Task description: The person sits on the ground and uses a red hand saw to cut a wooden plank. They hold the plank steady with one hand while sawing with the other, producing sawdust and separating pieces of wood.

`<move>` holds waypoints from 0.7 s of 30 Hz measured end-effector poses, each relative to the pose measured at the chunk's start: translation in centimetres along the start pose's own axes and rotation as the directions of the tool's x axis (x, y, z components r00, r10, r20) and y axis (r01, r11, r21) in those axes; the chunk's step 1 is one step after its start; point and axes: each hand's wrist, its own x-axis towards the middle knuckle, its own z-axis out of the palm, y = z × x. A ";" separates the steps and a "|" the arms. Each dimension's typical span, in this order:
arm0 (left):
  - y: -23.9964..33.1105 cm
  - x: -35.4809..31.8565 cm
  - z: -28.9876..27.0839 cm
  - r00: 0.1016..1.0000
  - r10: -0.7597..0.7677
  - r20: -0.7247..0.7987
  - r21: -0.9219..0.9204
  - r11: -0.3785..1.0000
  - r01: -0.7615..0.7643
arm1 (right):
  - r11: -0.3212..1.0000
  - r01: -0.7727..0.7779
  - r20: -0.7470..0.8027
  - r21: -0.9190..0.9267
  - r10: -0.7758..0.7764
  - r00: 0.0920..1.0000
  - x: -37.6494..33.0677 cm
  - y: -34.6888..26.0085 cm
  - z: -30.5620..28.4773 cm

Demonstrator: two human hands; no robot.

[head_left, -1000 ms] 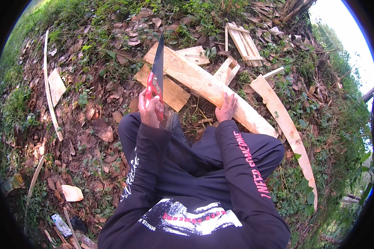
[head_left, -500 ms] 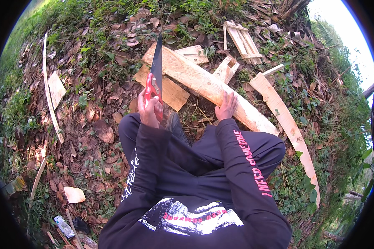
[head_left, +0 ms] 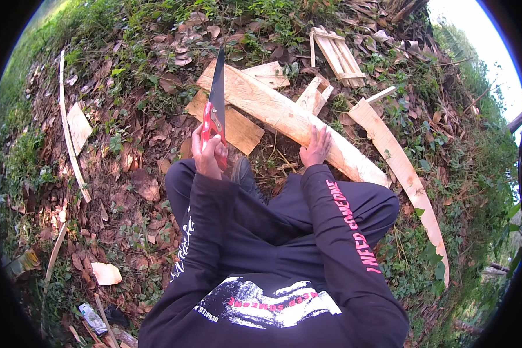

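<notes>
My left hand (head_left: 210, 153) is closed around the red handle of a handsaw (head_left: 217, 95), whose dark blade points away from me. The blade stands beside and across the far left part of a long pale wooden plank (head_left: 272, 108). My right hand (head_left: 316, 147) lies on the plank's near edge with its fingers stretched out over the wood, gripping nothing. Beneath the plank's left part, a shorter flat board (head_left: 242, 132) sticks out toward my foot. Just beyond the plank sits a notched wood piece (head_left: 315, 95).
A slatted wooden frame (head_left: 337, 57) lies at the far side. Another long board (head_left: 403, 168) curves along my right. Thin strips (head_left: 69, 127) and offcuts (head_left: 106, 274) are scattered to my left on leafy ground. My bent legs (head_left: 354, 209) lie close below the plank.
</notes>
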 end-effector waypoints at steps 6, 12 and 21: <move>-0.1 0.2 0.0 0.999 -0.014 0.028 -0.037 0.999 0.015 | 0.999 -0.009 -0.029 0.037 0.010 1.000 0.0 0.1 0.0; -0.1 0.0 0.0 0.999 -0.014 0.051 -0.053 0.998 0.017 | 1.000 -0.019 0.009 0.009 0.019 1.000 0.4 -0.2 -0.5; -0.2 0.2 0.3 0.998 -0.013 0.054 -0.044 0.999 0.016 | 1.000 -0.015 -0.021 -0.004 0.015 1.000 0.6 0.1 -0.5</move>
